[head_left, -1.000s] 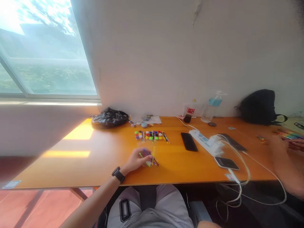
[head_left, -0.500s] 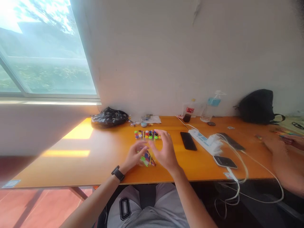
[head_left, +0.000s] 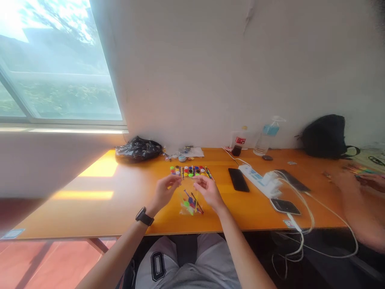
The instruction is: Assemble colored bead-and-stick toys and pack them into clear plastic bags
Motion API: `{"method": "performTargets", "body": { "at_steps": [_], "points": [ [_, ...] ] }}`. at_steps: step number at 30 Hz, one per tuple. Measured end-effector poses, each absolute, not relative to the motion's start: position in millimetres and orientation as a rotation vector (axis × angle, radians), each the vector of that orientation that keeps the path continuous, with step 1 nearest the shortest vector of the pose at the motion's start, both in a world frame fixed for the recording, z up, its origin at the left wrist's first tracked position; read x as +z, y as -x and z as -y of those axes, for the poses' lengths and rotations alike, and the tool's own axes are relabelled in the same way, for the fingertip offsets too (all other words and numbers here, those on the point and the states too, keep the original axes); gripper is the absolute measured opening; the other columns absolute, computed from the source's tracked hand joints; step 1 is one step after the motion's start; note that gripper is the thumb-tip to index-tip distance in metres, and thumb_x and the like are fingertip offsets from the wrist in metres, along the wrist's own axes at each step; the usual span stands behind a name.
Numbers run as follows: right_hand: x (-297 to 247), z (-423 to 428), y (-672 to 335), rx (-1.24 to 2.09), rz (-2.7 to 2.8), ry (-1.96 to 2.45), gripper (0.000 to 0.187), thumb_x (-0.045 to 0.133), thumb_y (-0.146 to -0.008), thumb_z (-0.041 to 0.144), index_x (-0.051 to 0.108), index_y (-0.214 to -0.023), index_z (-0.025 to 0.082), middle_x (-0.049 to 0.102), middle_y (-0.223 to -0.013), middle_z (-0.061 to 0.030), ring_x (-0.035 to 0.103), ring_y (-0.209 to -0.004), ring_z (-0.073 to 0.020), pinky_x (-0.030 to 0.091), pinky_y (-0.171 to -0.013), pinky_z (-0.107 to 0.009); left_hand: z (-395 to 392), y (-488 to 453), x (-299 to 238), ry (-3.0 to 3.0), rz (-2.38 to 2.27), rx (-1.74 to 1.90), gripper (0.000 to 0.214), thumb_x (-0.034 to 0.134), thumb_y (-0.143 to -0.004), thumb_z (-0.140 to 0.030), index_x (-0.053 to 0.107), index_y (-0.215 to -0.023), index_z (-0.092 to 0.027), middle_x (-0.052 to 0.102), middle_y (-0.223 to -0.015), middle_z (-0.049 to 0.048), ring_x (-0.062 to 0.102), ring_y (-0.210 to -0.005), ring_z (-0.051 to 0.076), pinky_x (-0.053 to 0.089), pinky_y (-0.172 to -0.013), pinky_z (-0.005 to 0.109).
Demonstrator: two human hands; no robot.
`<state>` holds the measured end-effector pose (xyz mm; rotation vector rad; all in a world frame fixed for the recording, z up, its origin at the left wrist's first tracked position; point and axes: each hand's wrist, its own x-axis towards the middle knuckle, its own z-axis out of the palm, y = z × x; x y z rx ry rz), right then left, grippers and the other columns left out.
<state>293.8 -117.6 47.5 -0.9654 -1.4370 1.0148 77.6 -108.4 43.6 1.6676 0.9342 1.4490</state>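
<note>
A clear plastic bag point(head_left: 182, 209) with small coloured plastic pieces point(head_left: 190, 200) in it lies near the table's front edge. My left hand point(head_left: 165, 193), a dark watch on its wrist, is at the bag's upper left edge with thumb and fingers pinched on it. On the upper right edge my right hand point(head_left: 209, 192) pinches the film too. Just beyond my fingers, small round coloured caps point(head_left: 186, 170) are lined up in rows, with thin dark and yellow sticks point(head_left: 208, 173) among them. The exact grip on the film is hard to see.
A black plastic bag point(head_left: 138, 148) and small loose bits point(head_left: 182, 158) lie at the back. To the right are a phone point(head_left: 238, 179), a power strip point(head_left: 255, 176) with cables, a charging phone point(head_left: 285, 206) and bottles point(head_left: 262, 140). Another person's arm point(head_left: 355, 200) rests far right.
Both hands have moved from around the bag to its upper edge, and their spread fingers have closed into pinches. The coloured pieces and the sticks are less covered now.
</note>
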Motion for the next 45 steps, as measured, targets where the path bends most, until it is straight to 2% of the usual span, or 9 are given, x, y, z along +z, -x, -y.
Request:
{"method": "performTargets", "body": {
  "at_steps": [8, 13, 17, 22, 28, 32, 37, 42, 45],
  "points": [
    [38.8, 115.2, -289.8, 1.013, 1.430, 0.968, 0.028, 0.073, -0.084, 0.039, 0.071, -0.106, 0.022, 0.074, -0.098, -0.0068, 0.072, -0.091, -0.0230, 0.060, -0.084, -0.036, 117.2, -94.3, 45.5, -1.455, -0.828, 1.436, 0.030, 0.077, -0.088, -0.045, 0.072, -0.097, -0.017, 0.073, -0.083, 0.0041, 0.069, -0.073, 0.016, 0.059, -0.071, 0.029],
    [48.4, 115.4, -281.9, 0.838, 1.543, 1.000, 0.041, 0.081, -0.079, 0.041, 0.067, -0.114, 0.024, 0.070, -0.088, -0.0030, 0.068, -0.079, -0.0205, 0.057, -0.075, -0.033, 118.2, -97.5, 45.2, -1.499, -0.808, 1.412, 0.028, 0.079, -0.086, -0.043, 0.072, -0.089, -0.016, 0.071, -0.074, 0.0019, 0.067, -0.067, 0.014, 0.057, -0.068, 0.028],
    [62.3, 118.1, -276.3, 0.631, 1.626, 1.005, 0.021, 0.069, -0.091, 0.042, 0.072, -0.100, 0.023, 0.071, -0.090, -0.0059, 0.067, -0.079, -0.0211, 0.056, -0.073, -0.033, 116.7, -93.0, 48.7, -1.495, -0.805, 1.376, 0.030, 0.083, -0.082, -0.043, 0.072, -0.087, -0.016, 0.073, -0.073, 0.0026, 0.070, -0.067, 0.017, 0.059, -0.069, 0.031],
    [69.7, 115.2, -286.6, 0.461, 1.783, 0.993, 0.020, 0.060, -0.097, 0.038, 0.073, -0.091, 0.023, 0.072, -0.091, -0.0064, 0.067, -0.084, -0.0216, 0.055, -0.077, -0.034, 112.1, -84.2, 50.5, -1.523, -0.786, 1.332, 0.033, 0.083, -0.081, -0.047, 0.071, -0.083, -0.015, 0.075, -0.076, 0.0053, 0.072, -0.070, 0.018, 0.061, -0.072, 0.033],
    [63.3, 109.8, -307.4, 0.660, 1.867, 1.002, 0.018, 0.062, -0.096, 0.036, 0.074, -0.102, 0.023, 0.075, -0.092, -0.0043, 0.069, -0.084, -0.0204, 0.055, -0.079, -0.033, 102.9, -74.5, 46.4, -1.513, -0.825, 1.342, 0.035, 0.086, -0.079, -0.042, 0.065, -0.074, -0.015, 0.075, -0.073, 0.0039, 0.068, -0.065, 0.014, 0.055, -0.065, 0.026],
    [50.6, 106.0, -314.2, 0.809, 1.651, 0.949, 0.023, 0.064, -0.096, 0.042, 0.073, -0.099, 0.022, 0.072, -0.086, -0.0041, 0.068, -0.080, -0.0190, 0.057, -0.077, -0.032, 99.3, -68.1, 41.4, -1.509, -0.830, 1.321, 0.032, 0.089, -0.075, -0.040, 0.071, -0.080, -0.015, 0.076, -0.074, 0.0052, 0.068, -0.064, 0.015, 0.054, -0.063, 0.026],
    [32.0, 107.3, -314.9, 0.973, 1.559, 0.851, 0.029, 0.067, -0.094, 0.042, 0.073, -0.117, 0.025, 0.071, -0.096, -0.0046, 0.067, -0.083, -0.0175, 0.057, -0.077, -0.031, 101.0, -66.3, 36.2, -1.483, -0.814, 1.316, 0.030, 0.085, -0.079, -0.040, 0.077, -0.089, -0.014, 0.079, -0.083, 0.0091, 0.070, -0.066, 0.017, 0.056, -0.068, 0.029],
    [29.0, 116.2, -315.1, 0.869, 1.557, 0.826, 0.017, 0.065, -0.093, 0.032, 0.078, -0.089, 0.021, 0.070, -0.089, -0.0050, 0.064, -0.081, -0.0182, 0.052, -0.077, -0.031, 106.4, -66.0, 40.5, -1.476, -0.817, 1.300, 0.022, 0.079, -0.083, -0.035, 0.080, -0.085, -0.014, 0.080, -0.085, 0.0100, 0.071, -0.073, 0.018, 0.057, -0.075, 0.031],
    [32.7, 120.0, -314.4, 0.870, 1.538, 0.800, 0.017, 0.064, -0.092, 0.028, 0.076, -0.084, 0.020, 0.068, -0.084, -0.0044, 0.063, -0.081, -0.0189, 0.051, -0.079, -0.032, 109.3, -68.5, 43.3, -1.478, -0.871, 1.290, 0.019, 0.076, -0.084, -0.032, 0.080, -0.081, -0.014, 0.079, -0.082, 0.0089, 0.071, -0.078, 0.019, 0.057, -0.079, 0.030]
  ]
}}
